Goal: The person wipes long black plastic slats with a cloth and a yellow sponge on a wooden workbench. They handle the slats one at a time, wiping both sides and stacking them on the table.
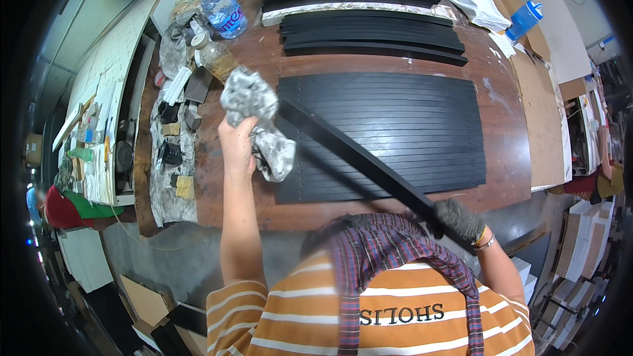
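My left hand (239, 142), bare, is closed round a crumpled white rag (250, 95) with grey and black stains. In my right hand (459, 221), which wears a dark grey glove, is a long black bar (359, 155). The bar runs slantwise from near my body up to the rag; whether the rag touches its far end I cannot tell. Beneath the bar, a row of black slats (389, 132) lies side by side on the brown table (508, 145), and the bar's shadow falls across them.
More black bars (369, 33) are stacked at the back of the table. A large water bottle (223, 8) and a jar of brownish liquid (214, 56) stand at the far left, above a stained cloth (175, 201) with sponges and small blocks. A blue bottle (525, 20) is at the far right.
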{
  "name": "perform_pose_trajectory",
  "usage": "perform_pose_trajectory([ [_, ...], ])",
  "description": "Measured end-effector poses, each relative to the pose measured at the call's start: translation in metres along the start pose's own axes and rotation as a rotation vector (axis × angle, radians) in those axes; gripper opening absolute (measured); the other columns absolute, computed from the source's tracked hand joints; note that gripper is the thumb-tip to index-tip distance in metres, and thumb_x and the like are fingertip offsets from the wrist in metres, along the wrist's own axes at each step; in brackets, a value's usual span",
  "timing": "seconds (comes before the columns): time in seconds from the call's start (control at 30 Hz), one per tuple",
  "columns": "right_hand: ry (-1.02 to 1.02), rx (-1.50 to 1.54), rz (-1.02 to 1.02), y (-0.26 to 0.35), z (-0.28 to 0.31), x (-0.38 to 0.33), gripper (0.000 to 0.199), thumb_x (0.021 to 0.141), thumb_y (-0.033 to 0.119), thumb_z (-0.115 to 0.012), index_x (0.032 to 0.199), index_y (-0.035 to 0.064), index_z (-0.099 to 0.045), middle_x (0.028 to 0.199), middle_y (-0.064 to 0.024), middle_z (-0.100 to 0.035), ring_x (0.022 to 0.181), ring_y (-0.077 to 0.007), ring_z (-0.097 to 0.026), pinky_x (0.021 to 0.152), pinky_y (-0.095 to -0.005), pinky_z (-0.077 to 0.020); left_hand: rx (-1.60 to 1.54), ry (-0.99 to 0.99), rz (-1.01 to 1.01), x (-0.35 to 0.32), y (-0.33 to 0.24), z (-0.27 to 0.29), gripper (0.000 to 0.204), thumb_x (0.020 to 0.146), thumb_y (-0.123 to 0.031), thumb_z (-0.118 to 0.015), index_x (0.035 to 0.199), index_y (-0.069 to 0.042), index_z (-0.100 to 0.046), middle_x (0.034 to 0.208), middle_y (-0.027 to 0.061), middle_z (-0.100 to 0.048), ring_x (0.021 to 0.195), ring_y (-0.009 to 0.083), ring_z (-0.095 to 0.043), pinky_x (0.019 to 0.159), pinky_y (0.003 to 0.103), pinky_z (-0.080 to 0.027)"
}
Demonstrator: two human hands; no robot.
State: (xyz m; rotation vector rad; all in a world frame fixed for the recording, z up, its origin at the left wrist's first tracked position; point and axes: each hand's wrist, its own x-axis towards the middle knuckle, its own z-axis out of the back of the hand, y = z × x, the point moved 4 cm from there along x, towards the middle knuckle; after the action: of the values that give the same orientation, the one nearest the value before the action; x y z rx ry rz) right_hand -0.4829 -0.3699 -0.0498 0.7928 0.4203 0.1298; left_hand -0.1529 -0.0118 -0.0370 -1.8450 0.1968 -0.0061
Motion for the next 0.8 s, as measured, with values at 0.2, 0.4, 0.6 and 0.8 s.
perform_pose_trajectory([
  [0.2, -0.412, 0.208, -0.316, -0.002, 0.087, 0.037, 0.033, 0.083, 0.027, -0.076, 0.107, 0.0042, -0.072, 0.094, -0.0165, -0.071, 0.092, -0.034, -0.067, 0.082, -0.0426, -0.0526, 0.204, -0.115, 0.039, -0.028, 0.057, 0.003, 0.034, 0.081, 0.007, -0.061, 0.115, 0.006, -0.063, 0.107, 0.009, -0.069, 0.095, 0.0175, -0.066, 0.09, 0.032, -0.052],
  [0.4, -0.495, -0.291, -0.22, 0.004, 0.144, 0.112, 0.032, 0.081, 0.025, -0.077, 0.108, 0.0088, -0.072, 0.109, -0.0154, -0.07, 0.105, -0.0347, -0.065, 0.091, -0.0443, -0.0516, 0.989, 0.063, -0.534, -0.062, 0.091, -0.032, 0.053, 0.072, -0.004, -0.067, 0.125, 0.001, -0.06, 0.113, 0.0208, -0.064, 0.097, 0.0439, -0.065, 0.084, 0.047, -0.055],
  [0.6, -0.578, -0.586, 0.009, -0.027, 0.192, 0.186, 0.033, 0.082, 0.019, -0.075, 0.112, 0.0093, -0.07, 0.11, -0.0132, -0.067, 0.106, -0.035, -0.064, 0.093, -0.0453, -0.0512, 1.002, 0.025, -0.507, -0.061, 0.091, -0.031, 0.057, 0.07, -0.007, -0.068, 0.126, -0.002, -0.06, 0.112, 0.0189, -0.064, 0.096, 0.0422, -0.066, 0.081, 0.048, -0.056],
  [0.8, -0.515, -0.611, -0.081, -0.078, 0.211, 0.244, 0.028, 0.083, 0.016, -0.072, 0.109, 0.0092, -0.071, 0.11, -0.0136, -0.065, 0.11, -0.0348, -0.061, 0.093, -0.0458, -0.0509, 1.037, 0.025, -0.495, -0.062, 0.092, -0.031, 0.058, 0.069, -0.009, -0.07, 0.126, -0.002, -0.06, 0.111, 0.0187, -0.064, 0.095, 0.0414, -0.067, 0.08, 0.047, -0.057],
])
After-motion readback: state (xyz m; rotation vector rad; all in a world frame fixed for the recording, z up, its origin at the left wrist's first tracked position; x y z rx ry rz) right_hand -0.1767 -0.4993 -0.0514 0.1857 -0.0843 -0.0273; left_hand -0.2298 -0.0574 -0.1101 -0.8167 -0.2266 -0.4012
